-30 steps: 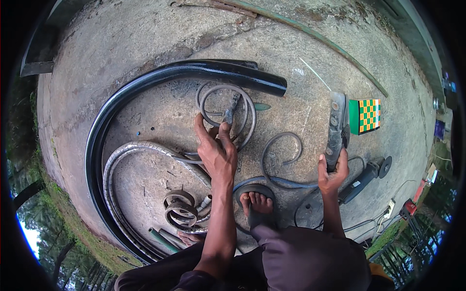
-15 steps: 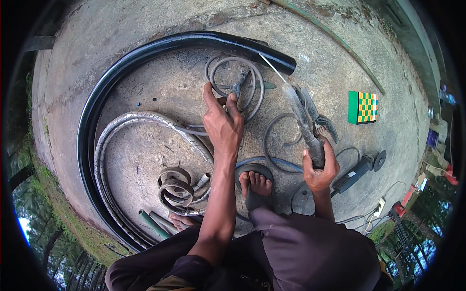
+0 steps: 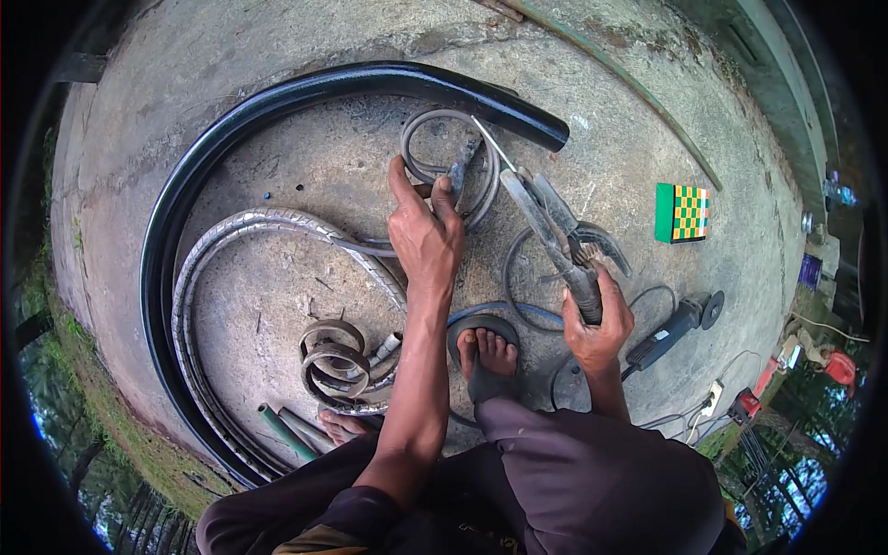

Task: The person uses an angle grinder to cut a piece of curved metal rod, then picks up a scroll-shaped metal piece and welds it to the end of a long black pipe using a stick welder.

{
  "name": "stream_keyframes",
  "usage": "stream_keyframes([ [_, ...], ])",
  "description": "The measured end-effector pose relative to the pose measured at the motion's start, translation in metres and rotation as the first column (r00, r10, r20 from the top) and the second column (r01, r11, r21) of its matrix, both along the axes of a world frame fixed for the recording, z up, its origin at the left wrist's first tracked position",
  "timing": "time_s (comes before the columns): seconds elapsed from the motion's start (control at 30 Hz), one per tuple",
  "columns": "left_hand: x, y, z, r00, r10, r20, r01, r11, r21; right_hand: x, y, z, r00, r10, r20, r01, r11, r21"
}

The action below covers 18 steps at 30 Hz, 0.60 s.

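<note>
In my right hand (image 3: 599, 326) is a worn grey welding electrode holder (image 3: 548, 229), gripped round its dark ribbed handle. A thin pale welding rod (image 3: 491, 141) sticks out of its jaws, up and to the left, with its tip below the black curved pipe (image 3: 370, 76). My left hand (image 3: 425, 222) is closed, thumb and fingers around a dark, grey-worn piece (image 3: 464, 165), whose kind I cannot make out. A coiled grey cable (image 3: 492, 190) loops behind it. Part of the left grip is hidden by the fingers.
A ribbed silvery hose or tube (image 3: 250, 218) curves at left, beside metal rings (image 3: 335, 361) and a green pipe (image 3: 285, 431). An angle grinder (image 3: 666, 335) lies at right, below a green-and-yellow checkered box (image 3: 683, 213). Power cords and a socket block (image 3: 712, 398) sit lower right.
The electrode holder has tilted and shifted left, carrying the rod tip left. My right hand has moved slightly left; my left hand stays nearly in place.
</note>
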<state>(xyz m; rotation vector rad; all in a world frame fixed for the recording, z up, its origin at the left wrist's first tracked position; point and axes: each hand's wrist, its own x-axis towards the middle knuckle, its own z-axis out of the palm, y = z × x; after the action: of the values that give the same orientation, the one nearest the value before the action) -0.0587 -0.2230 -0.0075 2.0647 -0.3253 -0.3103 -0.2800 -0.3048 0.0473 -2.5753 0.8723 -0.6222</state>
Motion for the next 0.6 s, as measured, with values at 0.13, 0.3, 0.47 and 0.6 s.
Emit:
stream_keyframes([
  [0.13, 0.003, 0.003, -0.002, 1.0, 0.006, 0.002, -0.006, 1.0, -0.022, 0.007, -0.003, -0.006, 0.999, 0.041, 0.005, -0.041, 0.999, -0.036],
  [0.3, 0.001, 0.002, -0.004, 1.0, 0.013, -0.006, -0.013, 1.0, -0.01, 0.01, -0.004, -0.007, 0.999, 0.035, -0.035, -0.037, 0.997, -0.062],
  [0.47, 0.0, -0.001, 0.003, 0.998, 0.005, -0.059, -0.004, 1.0, 0.006, 0.004, -0.006, -0.005, 0.995, 0.077, -0.062, -0.084, 0.99, -0.113],
  [0.6, 0.001, 0.002, 0.002, 1.0, 0.016, -0.01, -0.017, 0.999, -0.046, 0.007, -0.002, 0.001, 0.989, 0.068, -0.128, -0.085, 0.988, -0.13],
])
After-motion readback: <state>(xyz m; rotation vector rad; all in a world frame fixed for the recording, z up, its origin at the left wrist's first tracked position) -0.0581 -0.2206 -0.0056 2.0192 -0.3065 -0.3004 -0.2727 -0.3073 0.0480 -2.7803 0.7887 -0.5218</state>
